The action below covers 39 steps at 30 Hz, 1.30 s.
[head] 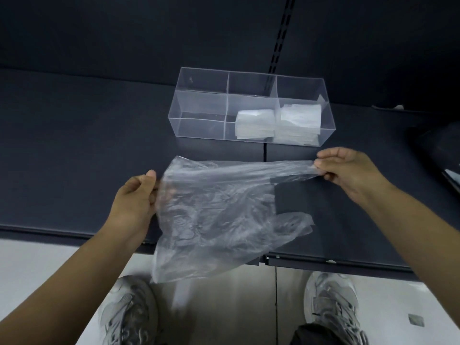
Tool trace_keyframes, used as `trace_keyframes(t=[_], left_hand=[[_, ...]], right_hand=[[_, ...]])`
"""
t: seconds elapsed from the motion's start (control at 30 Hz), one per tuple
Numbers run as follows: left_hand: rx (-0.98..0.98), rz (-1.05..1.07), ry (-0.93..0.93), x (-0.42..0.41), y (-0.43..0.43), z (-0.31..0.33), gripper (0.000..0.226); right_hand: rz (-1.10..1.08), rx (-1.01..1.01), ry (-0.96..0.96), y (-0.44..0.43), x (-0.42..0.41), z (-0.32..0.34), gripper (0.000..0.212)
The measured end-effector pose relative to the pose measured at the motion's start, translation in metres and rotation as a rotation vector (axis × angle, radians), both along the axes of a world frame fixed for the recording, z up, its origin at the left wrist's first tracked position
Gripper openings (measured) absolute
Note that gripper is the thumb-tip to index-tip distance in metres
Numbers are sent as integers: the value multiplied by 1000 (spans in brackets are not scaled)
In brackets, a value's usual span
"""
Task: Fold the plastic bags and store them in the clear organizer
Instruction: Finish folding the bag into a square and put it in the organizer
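Note:
A thin clear plastic bag (214,210) hangs stretched between my hands above the dark shelf, its lower part drooping past the shelf's front edge. My left hand (135,197) grips the bag's left edge. My right hand (346,166) pinches one handle at the right; the other handle hangs loose below. Behind the bag stands the clear organizer (199,113) with three compartments. Folded white bags (255,124) lie in the middle one and a taller stack of folded bags (298,120) in the right one. The left compartment holds nothing.
The dark shelf (74,145) has a front edge (62,231) near my body and a dark back wall behind the organizer. A dark object (443,145) sits at the far right. My two grey shoes stand on the light floor below.

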<state>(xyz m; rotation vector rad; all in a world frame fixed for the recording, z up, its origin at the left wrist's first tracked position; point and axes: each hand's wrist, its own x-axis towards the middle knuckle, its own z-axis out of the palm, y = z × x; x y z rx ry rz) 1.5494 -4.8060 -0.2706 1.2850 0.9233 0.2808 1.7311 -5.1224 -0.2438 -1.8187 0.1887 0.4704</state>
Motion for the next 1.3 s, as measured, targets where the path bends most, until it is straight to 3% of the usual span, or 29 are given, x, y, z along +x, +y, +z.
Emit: trace_keyframes(t=[0.1, 0.27, 0.47, 0.7, 0.8, 0.9, 1.07, 1.13, 1.3], left_hand=[[-145, -65, -53, 5, 6, 2, 16], [-119, -356, 136, 26, 5, 15, 39], [-109, -96, 133, 49, 10, 12, 8], [-145, 76, 82, 45, 20, 7, 11], [-140, 3, 102, 44, 30, 8, 16], [-179, -102, 144, 43, 36, 9, 24], [-157, -109, 160, 43, 37, 3, 10], [-167, -116, 163, 43, 37, 3, 8], [-275, -88, 97, 43, 45, 3, 19]], right_hand=[[103, -108, -118, -8, 6, -2, 16], [224, -118, -182, -4, 11, -7, 21], [186, -107, -213, -6, 16, -13, 18], [8, -139, -295, -8, 23, -16, 12], [1, -187, -229, -7, 24, -16, 11], [136, -292, -151, 4, 18, -20, 24], [154, -477, -316, 30, 14, -29, 29], [115, -455, -324, 39, 14, -34, 21], [-17, -106, -199, 31, 18, -25, 18]])
